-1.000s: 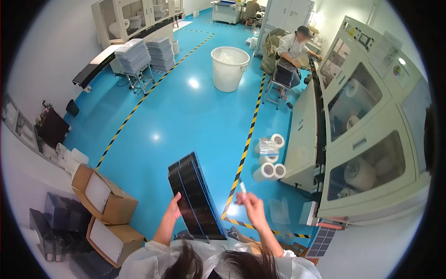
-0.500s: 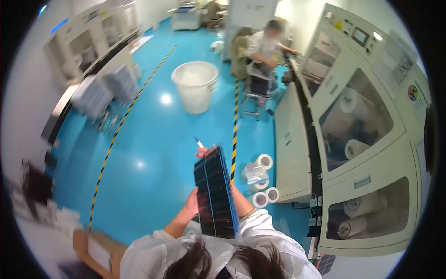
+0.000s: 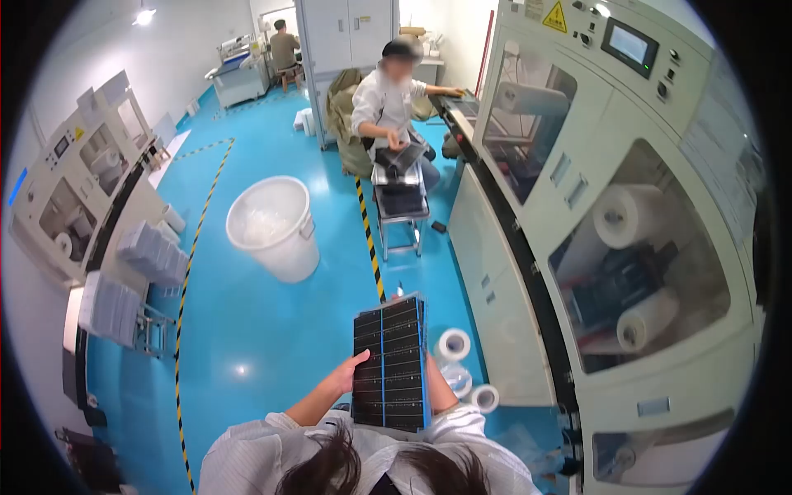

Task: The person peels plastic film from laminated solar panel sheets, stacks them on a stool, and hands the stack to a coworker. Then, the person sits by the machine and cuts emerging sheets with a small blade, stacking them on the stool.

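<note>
A stack of dark solar panels (image 3: 392, 363), with a blue strip down the middle and blue along the edge, is held upright and tilted in front of my chest. My left hand (image 3: 351, 371) grips its left side, thumb over the front face. Behind the stack, my right hand (image 3: 395, 297) supports it; mostly hidden, it shows only a bit of finger above the top edge, while the forearm emerges at the right. A slim pen-like tool (image 3: 401, 289) with a dark tip pokes up beside those fingers.
A large white bin (image 3: 285, 247) stands ahead on the blue floor. Plastic-wrapped rolls (image 3: 454, 345) lie to the right, beside cream machines (image 3: 627, 148). A seated co-worker (image 3: 388, 107) handles dark panels near a stool (image 3: 402, 219). Stacked trays (image 3: 111, 309) are at left.
My view has turned right and moved forward, so the bin and co-worker appear nearer and further left. The panel stack now faces me more squarely, with the pen-like tool mostly hidden behind it.
</note>
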`<state>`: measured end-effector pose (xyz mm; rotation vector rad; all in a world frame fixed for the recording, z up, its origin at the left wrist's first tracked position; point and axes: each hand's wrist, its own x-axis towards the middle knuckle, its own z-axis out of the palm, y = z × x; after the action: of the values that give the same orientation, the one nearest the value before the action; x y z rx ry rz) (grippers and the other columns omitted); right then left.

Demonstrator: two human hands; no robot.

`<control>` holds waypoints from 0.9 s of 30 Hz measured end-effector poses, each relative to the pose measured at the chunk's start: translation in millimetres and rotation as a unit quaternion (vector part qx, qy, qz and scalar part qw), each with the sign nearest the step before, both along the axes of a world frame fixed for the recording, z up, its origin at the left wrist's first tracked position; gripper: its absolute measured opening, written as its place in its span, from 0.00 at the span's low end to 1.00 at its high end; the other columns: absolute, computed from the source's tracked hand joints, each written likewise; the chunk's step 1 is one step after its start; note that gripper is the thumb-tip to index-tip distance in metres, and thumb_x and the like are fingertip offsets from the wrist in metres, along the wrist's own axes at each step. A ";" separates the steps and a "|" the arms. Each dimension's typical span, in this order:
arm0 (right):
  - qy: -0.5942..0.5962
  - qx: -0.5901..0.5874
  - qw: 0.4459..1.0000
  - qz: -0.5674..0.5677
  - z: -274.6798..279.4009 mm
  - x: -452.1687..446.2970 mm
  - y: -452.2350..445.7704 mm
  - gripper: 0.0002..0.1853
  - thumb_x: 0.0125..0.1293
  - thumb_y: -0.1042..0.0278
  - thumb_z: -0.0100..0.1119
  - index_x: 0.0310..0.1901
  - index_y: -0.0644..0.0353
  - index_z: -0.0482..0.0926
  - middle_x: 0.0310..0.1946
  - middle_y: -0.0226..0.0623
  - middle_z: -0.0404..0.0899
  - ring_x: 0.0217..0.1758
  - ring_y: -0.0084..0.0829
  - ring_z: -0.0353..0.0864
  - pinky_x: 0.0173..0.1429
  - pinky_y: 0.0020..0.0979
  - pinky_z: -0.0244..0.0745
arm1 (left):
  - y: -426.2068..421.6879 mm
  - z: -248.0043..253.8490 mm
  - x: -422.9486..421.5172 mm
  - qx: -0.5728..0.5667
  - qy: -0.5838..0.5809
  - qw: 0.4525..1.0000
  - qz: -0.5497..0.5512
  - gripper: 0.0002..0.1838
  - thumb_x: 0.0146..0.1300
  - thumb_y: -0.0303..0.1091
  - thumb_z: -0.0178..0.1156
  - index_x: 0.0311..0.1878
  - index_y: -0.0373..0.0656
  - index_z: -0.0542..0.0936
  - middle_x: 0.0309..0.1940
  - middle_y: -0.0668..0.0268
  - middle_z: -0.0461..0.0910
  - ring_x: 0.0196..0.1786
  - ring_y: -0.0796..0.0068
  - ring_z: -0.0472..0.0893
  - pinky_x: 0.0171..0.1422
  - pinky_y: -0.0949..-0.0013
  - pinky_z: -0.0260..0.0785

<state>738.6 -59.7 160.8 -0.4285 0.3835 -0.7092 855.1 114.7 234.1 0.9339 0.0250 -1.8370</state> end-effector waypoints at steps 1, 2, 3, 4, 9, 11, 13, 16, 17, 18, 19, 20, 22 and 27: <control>0.034 -0.002 0.999 -0.017 -11.2 1.3 -24.9 0.20 0.67 0.53 0.46 0.46 0.62 0.77 0.39 0.34 0.79 0.44 0.27 0.77 0.50 0.27 0.70 | -28.4 8.7 16.4 -0.001 -0.009 1.000 -0.002 0.24 0.58 0.47 0.59 0.50 0.39 0.73 0.46 0.57 0.77 0.48 0.65 0.77 0.55 0.58 0.69; 0.182 -0.052 0.981 -0.044 -8.1 -7.7 -40.9 0.18 0.65 0.56 0.49 0.44 0.63 0.78 0.38 0.34 0.80 0.40 0.26 0.77 0.47 0.25 0.71 | -54.0 15.9 31.9 0.006 -0.050 0.999 0.006 0.23 0.58 0.46 0.60 0.50 0.38 0.73 0.46 0.58 0.77 0.48 0.65 0.77 0.54 0.59 0.70; 0.330 -0.103 0.936 -0.071 -2.6 -22.8 -58.2 0.16 0.64 0.59 0.52 0.42 0.65 0.80 0.36 0.33 0.81 0.36 0.24 0.78 0.43 0.23 0.72 | -83.3 23.1 44.6 0.007 -0.087 0.996 0.014 0.23 0.57 0.46 0.60 0.50 0.38 0.73 0.45 0.58 0.77 0.47 0.65 0.77 0.54 0.59 0.70; 0.360 -0.130 0.915 -0.124 -31.9 -32.2 -69.2 0.14 0.61 0.64 0.57 0.43 0.66 0.80 0.37 0.33 0.80 0.35 0.21 0.77 0.40 0.20 0.71 | -111.3 30.8 60.8 0.007 -0.095 0.995 0.024 0.23 0.57 0.44 0.61 0.49 0.36 0.73 0.45 0.57 0.77 0.46 0.65 0.78 0.53 0.60 0.70; 0.466 0.026 0.868 -0.170 -89.9 -128.5 -70.4 0.11 0.55 0.65 0.64 0.33 0.66 0.80 0.23 0.34 0.78 0.24 0.24 0.77 0.28 0.25 0.75 | -239.4 50.6 129.2 -0.030 -0.199 0.973 0.116 0.24 0.55 0.40 0.64 0.48 0.31 0.73 0.45 0.55 0.77 0.47 0.65 0.77 0.52 0.62 0.70; 0.521 0.050 0.834 -0.172 -97.2 -164.6 -58.1 0.13 0.55 0.66 0.63 0.34 0.71 0.78 0.22 0.39 0.78 0.21 0.28 0.78 0.26 0.26 0.76 | -288.0 39.8 152.1 -0.031 -0.237 0.958 0.155 0.24 0.55 0.39 0.64 0.48 0.30 0.73 0.45 0.55 0.77 0.47 0.65 0.77 0.52 0.62 0.70; 0.562 0.079 0.803 -0.180 -121.9 -202.6 -42.2 0.10 0.57 0.68 0.61 0.32 0.69 0.77 0.21 0.39 0.76 0.20 0.29 0.77 0.24 0.26 0.75 | -342.6 28.5 178.1 -0.053 -0.228 0.953 0.193 0.24 0.54 0.38 0.65 0.48 0.30 0.73 0.45 0.56 0.77 0.46 0.65 0.77 0.52 0.63 0.70; 0.559 0.233 0.752 -0.261 -127.6 -221.1 -18.0 0.07 0.60 0.71 0.55 0.27 0.65 0.75 0.16 0.36 0.72 0.17 0.32 0.73 0.18 0.31 0.69 | -425.3 28.8 212.0 -0.061 -0.218 0.950 0.215 0.23 0.54 0.38 0.65 0.48 0.30 0.73 0.46 0.56 0.77 0.45 0.65 0.77 0.50 0.63 0.70; 0.532 0.276 0.736 -0.316 -120.3 -215.5 -7.8 0.09 0.57 0.76 0.56 0.38 0.72 0.74 0.18 0.38 0.73 0.14 0.26 0.70 0.15 0.24 0.64 | -445.9 25.6 218.6 -0.056 -0.215 0.954 0.202 0.23 0.54 0.38 0.65 0.48 0.30 0.73 0.46 0.56 0.77 0.45 0.65 0.77 0.50 0.63 0.70; 0.530 0.285 0.730 -0.323 -114.4 -203.2 -15.3 0.09 0.57 0.76 0.56 0.38 0.72 0.74 0.18 0.38 0.73 0.14 0.26 0.70 0.15 0.24 0.64 | -470.8 27.6 228.9 -0.050 -0.213 0.952 0.215 0.23 0.54 0.37 0.65 0.48 0.30 0.73 0.45 0.56 0.77 0.45 0.66 0.77 0.50 0.63 0.71; 0.497 0.281 0.755 -0.323 -106.4 -187.6 -23.0 0.08 0.57 0.75 0.55 0.37 0.70 0.75 0.19 0.37 0.74 0.15 0.26 0.71 0.16 0.24 0.65 | -494.7 27.3 236.6 -0.042 -0.209 0.951 0.223 0.23 0.55 0.36 0.65 0.48 0.29 0.73 0.45 0.56 0.77 0.45 0.66 0.77 0.49 0.64 0.71; 0.466 0.274 0.777 -0.322 -101.0 -181.7 -32.2 0.07 0.57 0.75 0.55 0.36 0.68 0.75 0.19 0.37 0.74 0.16 0.27 0.72 0.18 0.25 0.66 | -514.1 24.2 243.4 -0.033 -0.205 0.953 0.221 0.24 0.55 0.36 0.65 0.49 0.29 0.72 0.46 0.56 0.77 0.44 0.66 0.77 0.48 0.64 0.71; 0.404 0.251 0.816 -0.328 -86.1 -175.8 -61.6 0.05 0.56 0.73 0.54 0.34 0.64 0.76 0.21 0.36 0.75 0.19 0.28 0.73 0.20 0.27 0.68 | -544.3 24.4 251.1 -0.029 -0.190 0.958 0.211 0.24 0.55 0.36 0.65 0.50 0.29 0.72 0.46 0.56 0.76 0.44 0.66 0.77 0.48 0.64 0.71; 0.200 0.199 0.857 -0.431 -94.2 -129.9 -33.7 0.05 0.55 0.69 0.52 0.28 0.55 0.78 0.25 0.34 0.78 0.25 0.30 0.78 0.27 0.30 0.74 | -599.4 -1.7 261.6 -0.048 -0.157 0.965 0.204 0.25 0.55 0.36 0.65 0.52 0.32 0.71 0.50 0.60 0.74 0.49 0.67 0.75 0.55 0.63 0.69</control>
<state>608.7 -93.5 66.6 0.0299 1.1367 -1.3812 1116.7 -484.8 232.4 1.0536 -0.0631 -1.2880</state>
